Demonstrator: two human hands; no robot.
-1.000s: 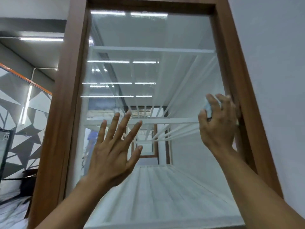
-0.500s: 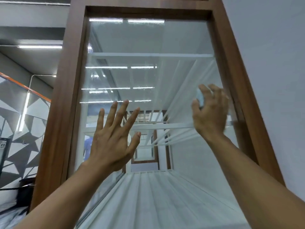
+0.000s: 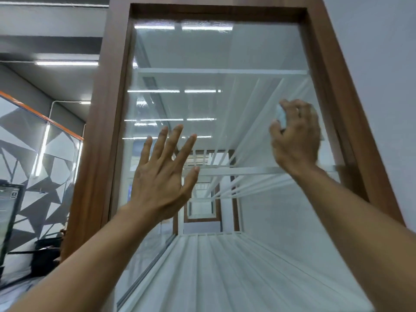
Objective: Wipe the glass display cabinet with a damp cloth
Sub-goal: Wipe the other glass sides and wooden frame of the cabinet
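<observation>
A tall display cabinet with a brown wooden frame (image 3: 105,131) fills the view; its glass front (image 3: 216,55) shows white shelves inside and reflects ceiling lights. My right hand (image 3: 297,136) presses a pale blue cloth (image 3: 281,117) against the glass near the right side of the frame, fingers curled around it. Only a small edge of the cloth shows past the fingers. My left hand (image 3: 162,176) lies flat with fingers spread, at or just off the glass left of centre, and holds nothing.
A plain grey wall (image 3: 378,64) runs along the right of the cabinet. To the left are a partition with a grey triangle pattern (image 3: 33,154), a dark screen edge (image 3: 9,212) and ceiling strip lights (image 3: 66,63).
My right hand with the cloth has slid upward along the right side of the glass. The left hand has kept its place, and my view has tilted slightly.
</observation>
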